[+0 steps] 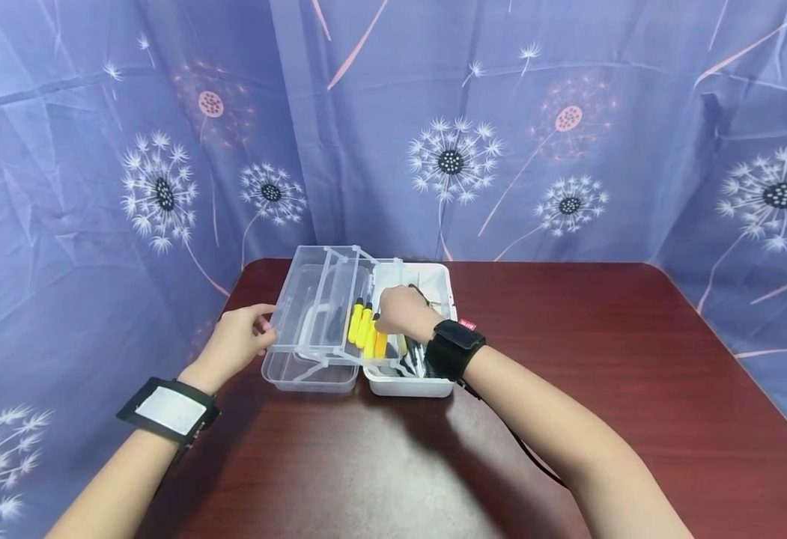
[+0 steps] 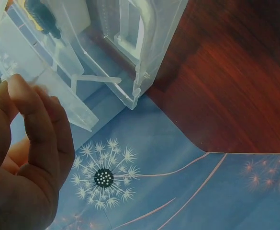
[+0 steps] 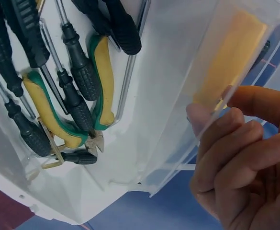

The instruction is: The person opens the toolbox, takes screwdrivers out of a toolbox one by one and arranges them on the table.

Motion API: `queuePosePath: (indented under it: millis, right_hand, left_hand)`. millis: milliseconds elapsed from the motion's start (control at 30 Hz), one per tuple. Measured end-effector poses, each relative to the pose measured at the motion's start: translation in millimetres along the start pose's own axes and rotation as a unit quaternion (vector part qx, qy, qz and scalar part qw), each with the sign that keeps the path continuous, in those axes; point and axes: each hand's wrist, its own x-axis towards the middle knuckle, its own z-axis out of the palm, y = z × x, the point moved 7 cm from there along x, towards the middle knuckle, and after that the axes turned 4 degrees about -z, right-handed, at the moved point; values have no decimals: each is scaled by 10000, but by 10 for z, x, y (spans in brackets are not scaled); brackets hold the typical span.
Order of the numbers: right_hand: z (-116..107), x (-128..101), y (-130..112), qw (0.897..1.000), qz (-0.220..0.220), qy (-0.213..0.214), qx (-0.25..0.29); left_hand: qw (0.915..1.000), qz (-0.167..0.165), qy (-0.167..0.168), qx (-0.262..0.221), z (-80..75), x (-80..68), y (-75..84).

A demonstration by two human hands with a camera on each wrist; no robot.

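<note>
Curtain: blue-violet w/ dandelion print, hangs from 9 thru 12 to 3 o'clock, tight behind table's far edge.
Table: dk red-brown wood, glossy, glare at 6 o'clock; L edge near at 9, R edge well off at 3, wide stretch of wood betw. box & that edge.
White box: L of mid-table, nr far edge.
See-through lid: low at box's 9 o'clock, partly under trays.
See-through trays: over lid & box's L side.
L hand: in from 7 o'clock, thumb & fingers nearly together, pinching trays' 9 o'clock edge.
R hand: in from 4 o'clock, fingers curled, pinching trays' 3 o'clock wall.
Pliers: yellow/green grips, in box.
Screwdrivers: blk handles, in box, beside pliers.
Yellow-handled tools: in tray, 7-8 o'clock of R hand.
</note>
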Motion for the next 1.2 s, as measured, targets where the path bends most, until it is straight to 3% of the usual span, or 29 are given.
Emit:
queuePosePath:
  millis: [300, 533, 1200]
  right_hand:
    - [15, 34, 25, 9990, -33, 176, 407]
    - [36, 57, 62, 9989, 79, 289, 368]
    - [71, 28, 178, 9932, 427, 493, 965]
  left_hand:
    - [9998, -192, -68, -60, 9, -42, -31]
    - [9997, -173, -90, -163, 11, -57, -28]
    - [9999, -108, 9, -123, 25, -43, 16]
